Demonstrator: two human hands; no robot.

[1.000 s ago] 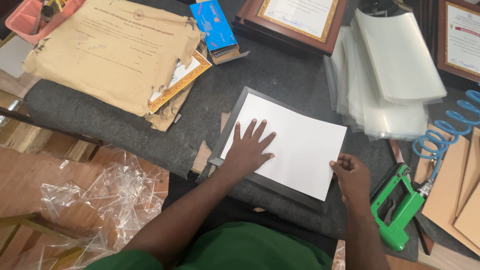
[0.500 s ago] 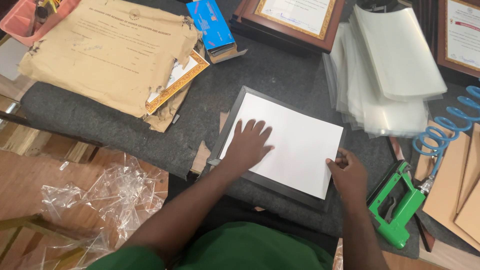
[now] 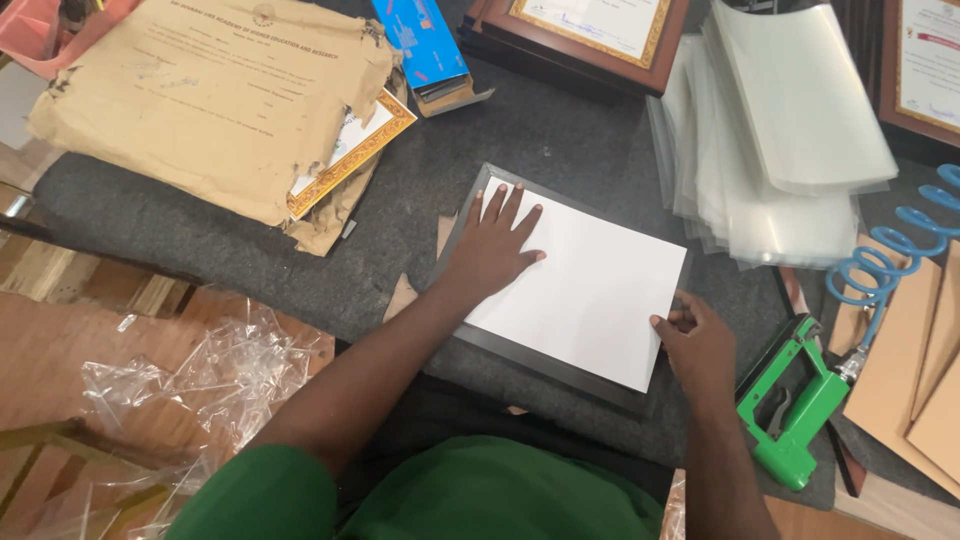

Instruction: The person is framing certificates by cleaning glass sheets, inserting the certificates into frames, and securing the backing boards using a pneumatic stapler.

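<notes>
Grey felt-like matting covers the worktop (image 3: 560,130), soft and slightly fuzzy.

Item, centre: dark grey picture frame (image 3: 545,365), rectangular, lying flat and turned at a slant; a smooth white sheet (image 3: 590,290) rests inside it, covering nearly all of it.

Item: my left hand (image 3: 495,250), open, fingers spread, palm pressed flat on the sheet's upper left part.

Item: my right hand (image 3: 695,335), fingers curled, pinching the sheet's right corner at the frame's edge.

Item, right: green metal staple-type gun (image 3: 795,410), angular, joined to a blue coiled hose (image 3: 885,265).

Item, upper right: stack of clear glossy plastic sheets (image 3: 790,130), fanned and slightly curled.

Item, upper left: torn brown paper wrapping (image 3: 200,100) over a gold-edged framed print (image 3: 350,150).

Item, top: blue box (image 3: 420,40); brown wooden frames (image 3: 580,30) with gilt inner borders.

Item, lower left: crumpled clear cellophane (image 3: 190,385).

Item, far right: tan cardboard pieces (image 3: 910,360), flat.
</notes>
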